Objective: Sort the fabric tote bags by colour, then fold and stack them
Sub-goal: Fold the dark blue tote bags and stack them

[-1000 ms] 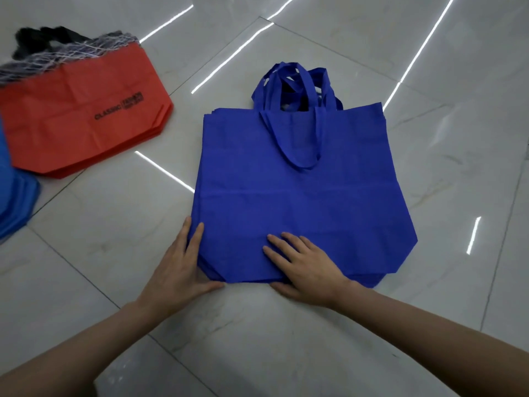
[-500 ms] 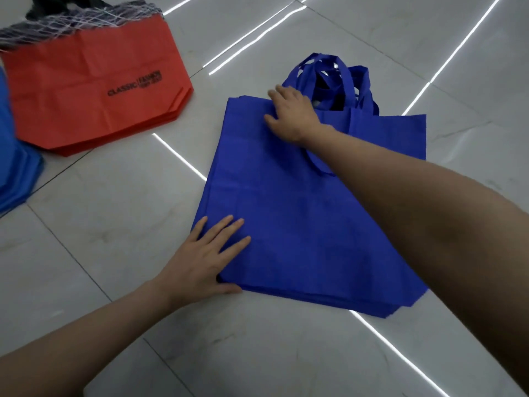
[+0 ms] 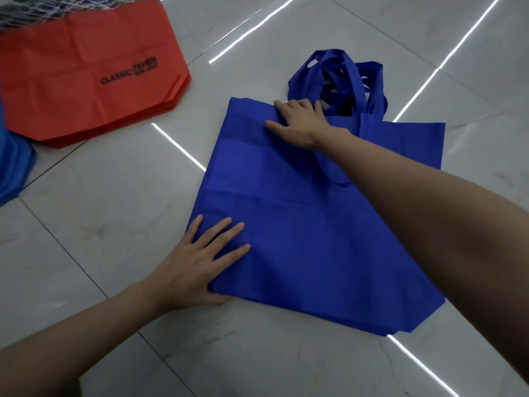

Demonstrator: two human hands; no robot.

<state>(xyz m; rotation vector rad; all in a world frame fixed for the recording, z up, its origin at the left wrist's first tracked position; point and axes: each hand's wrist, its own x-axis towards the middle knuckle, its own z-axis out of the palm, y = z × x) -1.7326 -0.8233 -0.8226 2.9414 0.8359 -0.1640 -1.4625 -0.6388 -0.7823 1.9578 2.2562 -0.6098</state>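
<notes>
Landmark for all positions: the stack of royal-blue non-woven fabric tote bags (image 3: 300, 239), lying flat on the pale grey marble-tiled floor (image 3: 100, 224).

1. Left hand (image 3: 197, 262): lies flat on the stack's near-left corner, fingers straight and spread, thumb along the near edge. It presses and grasps nothing.
2. Right hand (image 3: 300, 121): reaches across the stack to its far edge, thumb laid out on the fabric, fingers bent at the hem. Whether they hook under the hem cannot be told.
3. Bundle of blue loop handles (image 3: 343, 75): bunched loosely beyond the stack's far edge, just right of the right hand. One loop lies back over the top bag, under the right forearm.
4. Stack of orange-red tote bags with black "CLASSIC FASHION" print (image 3: 86, 90): well apart, to the stack's far left.
5. Lighter blue fabric pile (image 3: 11, 167): further left of the stack and only partly in frame.

Assessment: sorting appears done and the blue stack seems ready to fold.

Risks:
- The layers are thin and slick. Folding the far edge over with only one corner pinned could fan them out of register.
- The loose handles may be trapped in the fold and leave a lumpy, tilting stack.
- The loop under the forearm may drag the top bag askew.
</notes>
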